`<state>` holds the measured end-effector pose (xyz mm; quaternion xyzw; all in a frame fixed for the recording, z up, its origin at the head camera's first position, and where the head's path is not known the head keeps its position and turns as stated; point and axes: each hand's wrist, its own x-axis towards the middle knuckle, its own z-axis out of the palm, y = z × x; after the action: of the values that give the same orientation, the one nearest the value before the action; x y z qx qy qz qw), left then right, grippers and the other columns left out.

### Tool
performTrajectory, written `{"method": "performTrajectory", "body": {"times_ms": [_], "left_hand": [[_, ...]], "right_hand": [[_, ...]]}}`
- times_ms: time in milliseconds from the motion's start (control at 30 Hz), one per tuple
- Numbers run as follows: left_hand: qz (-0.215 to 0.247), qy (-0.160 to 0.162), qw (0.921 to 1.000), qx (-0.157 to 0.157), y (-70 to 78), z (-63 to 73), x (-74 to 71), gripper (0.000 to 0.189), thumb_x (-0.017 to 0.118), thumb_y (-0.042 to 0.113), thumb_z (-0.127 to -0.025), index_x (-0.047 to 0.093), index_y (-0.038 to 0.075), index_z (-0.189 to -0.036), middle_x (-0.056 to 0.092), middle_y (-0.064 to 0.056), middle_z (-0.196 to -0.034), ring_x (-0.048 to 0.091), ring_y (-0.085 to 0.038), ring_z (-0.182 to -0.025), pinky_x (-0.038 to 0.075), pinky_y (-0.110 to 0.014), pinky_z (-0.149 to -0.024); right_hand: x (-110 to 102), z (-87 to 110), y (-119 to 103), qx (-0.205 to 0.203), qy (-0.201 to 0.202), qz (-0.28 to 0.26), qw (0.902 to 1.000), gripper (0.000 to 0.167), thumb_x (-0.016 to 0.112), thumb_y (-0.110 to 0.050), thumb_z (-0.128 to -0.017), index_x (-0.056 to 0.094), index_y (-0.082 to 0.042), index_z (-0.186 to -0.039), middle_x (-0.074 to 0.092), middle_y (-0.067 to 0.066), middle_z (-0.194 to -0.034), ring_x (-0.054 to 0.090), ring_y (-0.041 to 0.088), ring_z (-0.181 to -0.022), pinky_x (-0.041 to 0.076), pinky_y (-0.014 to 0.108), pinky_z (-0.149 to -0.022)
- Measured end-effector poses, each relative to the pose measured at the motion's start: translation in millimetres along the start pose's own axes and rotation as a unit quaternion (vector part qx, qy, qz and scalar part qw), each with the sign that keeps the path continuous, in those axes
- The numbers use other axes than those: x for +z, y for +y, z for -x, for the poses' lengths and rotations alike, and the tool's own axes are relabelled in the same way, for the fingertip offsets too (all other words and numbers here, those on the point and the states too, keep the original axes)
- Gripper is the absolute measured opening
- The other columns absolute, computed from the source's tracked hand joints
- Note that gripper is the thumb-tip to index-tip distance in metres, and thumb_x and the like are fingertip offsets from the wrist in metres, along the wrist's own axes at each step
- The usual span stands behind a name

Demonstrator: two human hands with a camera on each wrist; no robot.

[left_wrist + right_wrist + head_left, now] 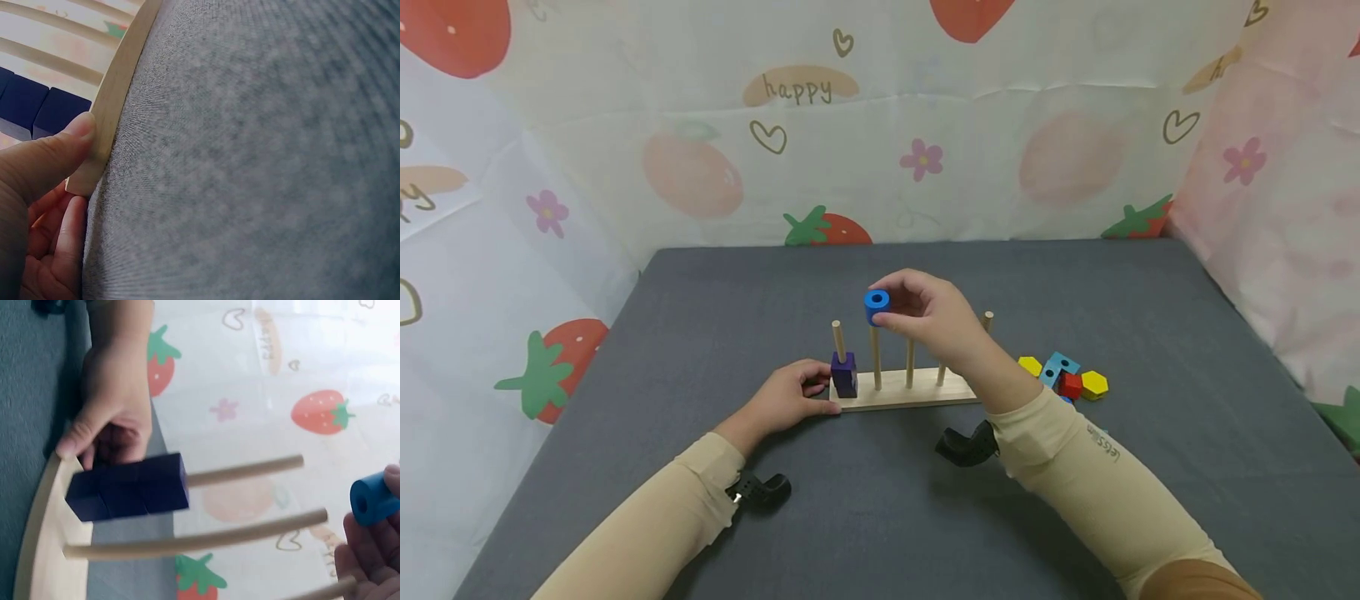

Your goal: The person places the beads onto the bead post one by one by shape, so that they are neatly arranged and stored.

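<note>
My right hand [936, 315] pinches a blue cylinder block [875, 314] with a hole through it, thumb below and fingers behind. The block is just above the top of the second peg [876, 358] from the left. That peg is bare, as the right wrist view [200, 540] also shows. Dark purple square blocks [844, 379] are stacked on the leftmost peg, whose tip sticks out above them. My left hand [792, 390] grips the left end of the wooden peg base [898, 392], thumb on its front edge [112, 109] and fingers around the end.
Right of the base, partly behind my right forearm, lies a pile of loose blocks: yellow hexagons [1094, 385], light blue pieces [1050, 372] and a red block [1070, 386]. A grey cloth [865, 517] covers the table. Patterned curtains [970, 108] hang behind it and at the sides.
</note>
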<state>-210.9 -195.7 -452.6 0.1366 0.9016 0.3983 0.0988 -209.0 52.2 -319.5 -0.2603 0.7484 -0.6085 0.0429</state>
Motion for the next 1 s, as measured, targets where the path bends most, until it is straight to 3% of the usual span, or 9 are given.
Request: {"method": "performTrajectory", "body": {"times_ms": [733, 1000], "left_hand": [[-0.002, 0.005, 0.9999, 0.012, -2.8, -0.6, 0.4, 0.05, 0.079, 0.031, -0.069, 0.062, 0.012, -0.112, 0.059, -0.001, -0.108, 0.055, -0.014, -0.101, 0.048, -0.028, -0.089], [-0.003, 0.007, 0.9999, 0.015, -4.0, -1.4, 0.8, 0.05, 0.08, 0.029, -0.069, 0.062, 0.011, -0.112, 0.059, -0.001, -0.108, 0.055, -0.015, -0.103, 0.048, -0.027, -0.089]], "right_hand": [[21, -0.5, 18, 0.062, 0.043, 0.019, 0.997, 0.026, 0.066, -0.016, -0.085, 0.059, -0.012, -0.109, 0.06, 0.003, -0.103, 0.059, 0.016, -0.093, 0.05, 0.032, -0.083], [28, 3.2, 33, 0.066, 0.081, 0.021, 0.9944, 0.053, 0.069, -0.015, -0.082, 0.041, -0.016, -0.127, 0.06, 0.002, -0.101, 0.057, 0.015, -0.094, 0.047, 0.035, -0.086]]}}
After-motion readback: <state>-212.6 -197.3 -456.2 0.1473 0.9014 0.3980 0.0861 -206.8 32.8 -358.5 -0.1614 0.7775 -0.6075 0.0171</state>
